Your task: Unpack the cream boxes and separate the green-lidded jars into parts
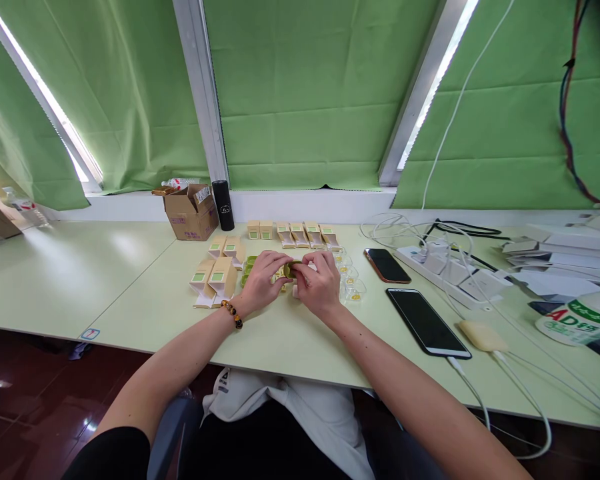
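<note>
Close together over the table, my left hand (pixel 263 279) and my right hand (pixel 321 283) pinch a small olive-green round piece (pixel 290 269) between their fingertips. It looks like a little cup or lid, but the fingers cover most of it. Beside my left hand are several bright green cup-like pieces (pixel 249 264), partly hidden. Clear plastic cups with yellow in them (pixel 353 288) stand in rows just right of my right hand. Several cream boxes with open flaps (pixel 223 277) stand left of my left hand. A beaded bracelet (pixel 233 315) circles my left wrist.
Behind the hands stand more open cream boxes (pixel 314 235) and two cream boxes (pixel 259 230). A cardboard carton (pixel 191 212) and a black flask (pixel 223 205) are at the back. Rightward lie two phones (pixel 387 265), a power strip (pixel 453 277), tangled cables and a white bottle (pixel 580 317).
</note>
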`<state>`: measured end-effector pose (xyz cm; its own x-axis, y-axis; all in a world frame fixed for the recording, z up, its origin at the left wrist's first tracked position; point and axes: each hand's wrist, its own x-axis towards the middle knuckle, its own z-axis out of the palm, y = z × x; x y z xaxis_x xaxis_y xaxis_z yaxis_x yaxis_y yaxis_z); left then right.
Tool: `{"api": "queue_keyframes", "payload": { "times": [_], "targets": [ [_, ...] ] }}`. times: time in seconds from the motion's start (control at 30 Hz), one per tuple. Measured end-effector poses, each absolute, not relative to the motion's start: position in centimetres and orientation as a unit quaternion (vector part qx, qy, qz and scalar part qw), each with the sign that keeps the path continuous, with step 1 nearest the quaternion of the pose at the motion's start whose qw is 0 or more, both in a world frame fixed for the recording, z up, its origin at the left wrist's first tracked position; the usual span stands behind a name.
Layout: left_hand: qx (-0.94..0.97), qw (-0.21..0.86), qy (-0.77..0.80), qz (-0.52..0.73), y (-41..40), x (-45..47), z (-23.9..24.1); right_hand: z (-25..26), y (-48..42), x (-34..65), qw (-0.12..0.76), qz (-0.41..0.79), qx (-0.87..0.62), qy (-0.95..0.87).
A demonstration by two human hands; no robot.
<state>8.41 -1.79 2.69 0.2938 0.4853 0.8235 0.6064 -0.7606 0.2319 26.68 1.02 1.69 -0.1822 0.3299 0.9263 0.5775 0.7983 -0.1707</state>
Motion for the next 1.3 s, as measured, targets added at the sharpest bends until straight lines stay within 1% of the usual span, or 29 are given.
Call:
{"api": "queue_keyframes", "payload": {
  "times": [0.17,0.4,0.57,0.7,1.3],
  "targets": [
    [-0.800,0.071,-0.344,-0.486,-1.88,8.42,2.81,1.71,1.12,26.56,0.571,-0.129,-0.289,-0.758],
    [-0.795,0.073,-0.338,-0.498,-1.73,8.34,2.79,1.79,0.99,26.59,0.570,-0.117,-0.283,-0.762],
    [-0.792,0.080,-0.334,-0.504,-1.51,8.21,2.60,1.68,1.08,26.71,0.581,-0.130,-0.259,-0.761],
    [-0.788,0.073,-0.347,-0.503,-1.56,8.19,2.61,1.59,1.16,26.79,0.566,-0.144,-0.265,-0.767],
    [-0.773,0.095,-0.370,-0.506,-1.22,8.01,2.29,1.51,1.07,26.90,0.574,-0.116,-0.256,-0.769]
  ]
}}
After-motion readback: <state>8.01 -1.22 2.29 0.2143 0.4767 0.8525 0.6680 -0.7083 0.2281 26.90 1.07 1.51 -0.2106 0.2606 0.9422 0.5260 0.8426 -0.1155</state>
